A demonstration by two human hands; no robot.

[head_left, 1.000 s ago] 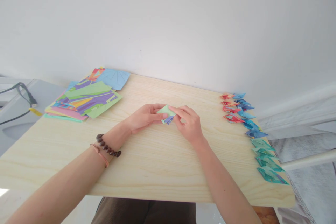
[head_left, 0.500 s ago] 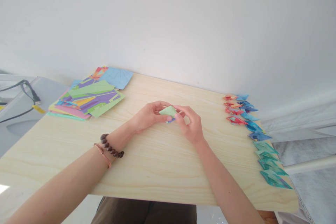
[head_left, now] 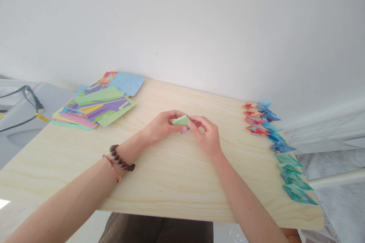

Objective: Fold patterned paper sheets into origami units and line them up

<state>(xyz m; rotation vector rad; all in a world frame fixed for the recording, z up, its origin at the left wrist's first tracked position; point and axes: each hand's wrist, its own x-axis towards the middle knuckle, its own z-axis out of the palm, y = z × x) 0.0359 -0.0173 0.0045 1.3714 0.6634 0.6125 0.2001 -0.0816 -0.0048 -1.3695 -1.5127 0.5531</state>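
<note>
A small piece of folded origami paper (head_left: 181, 120), light green with some purple-blue at its lower edge, is held just above the middle of the table (head_left: 171, 182). My left hand (head_left: 164, 126) grips its left side, thumb in front and fingers behind. On its right side, my right hand (head_left: 205, 133) pinches the paper between thumb and fingertips. The fingers partly cover the folds, so its full shape is hidden. A dark bead bracelet (head_left: 121, 162) and a copper-coloured bangle (head_left: 111, 168) circle my left wrist.
Patterned paper sheets (head_left: 105, 106) lie piled at the back left. Along the right edge stand folded paper pieces in red (head_left: 257, 130), blue (head_left: 281, 148) and green (head_left: 298, 194). A black cable (head_left: 35, 102) rests on a grey surface beyond the left edge. A white wall (head_left: 182, 38) rises behind.
The green paper has tilted slightly between my fingers, and less of its face shows. My right thumb has shifted a little left over it; both arms stay nearly in place.
</note>
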